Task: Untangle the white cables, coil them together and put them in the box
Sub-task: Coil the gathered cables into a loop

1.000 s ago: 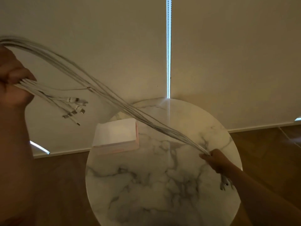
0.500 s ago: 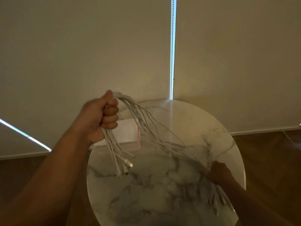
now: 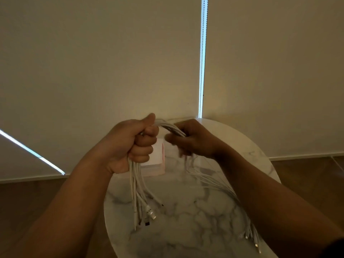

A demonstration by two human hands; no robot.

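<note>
- Our left hand (image 3: 130, 144) is fisted tight round the white cables (image 3: 135, 183) above the table's (image 3: 186, 229) far edge, plugs dangling.
- Our right hand (image 3: 193, 144), blurred, curls over the bundle just beside it.
- The box (image 3: 157, 161) sits behind our hands.

**Bare Forearms, Bare Hands**

Two bare forearms fill the lower part of the view. The left forearm (image 3: 65, 211) comes in from 7 o'clock, thick at the frame edge and narrowing toward the wrist. The right forearm (image 3: 270, 202) comes in from 5 o'clock with the same taper. Both are uncovered right to the frame edge. The left hand (image 3: 128, 146), just left of centre, is sharp in outline: a broad back, rounded knuckles, and a thumb (image 3: 149, 119) with a blunt tip on its 12 o'clock side. The right hand (image 3: 197, 142), just right of centre, is blurred, its fingers (image 3: 173, 138) soft-edged. A dark patch (image 3: 335, 250) sits in the corner at 5 o'clock; whether it is cloth or shadow cannot be told.
</note>
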